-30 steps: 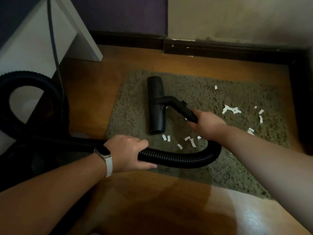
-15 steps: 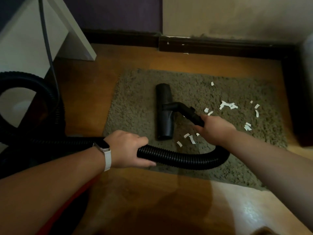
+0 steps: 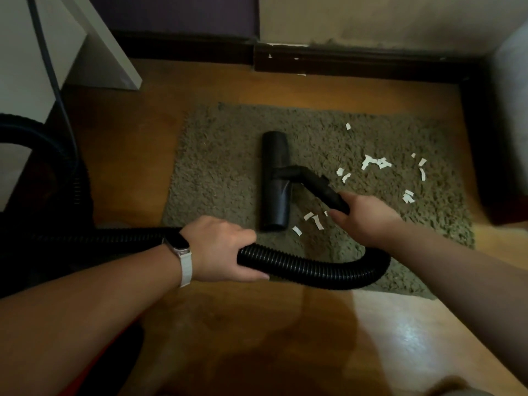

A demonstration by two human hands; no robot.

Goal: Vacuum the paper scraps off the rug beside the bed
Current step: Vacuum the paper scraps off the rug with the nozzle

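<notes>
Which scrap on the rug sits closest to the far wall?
The lone scrap near the far edge of the rug, right of the nozzle tip; every other scrap lies closer to the right hand.

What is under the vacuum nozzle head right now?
The nozzle head lies flat on the shaggy rug, with only rug showing around it. A few paper scraps lie beside its near end. Any scraps beneath it are covered and cannot be seen.

I count roughly fourteen paper scraps (image 3: pixel 368 162) on one shaggy rug (image 3: pixel 223 167); a few touch, so my tally is loose. Beyond those: one black floor nozzle (image 3: pixel 275 178), one corrugated hose (image 3: pixel 308 267), one smartwatch (image 3: pixel 180 247), and two grips, the left grip (image 3: pixel 220 248) and the right grip (image 3: pixel 365 221).
</notes>
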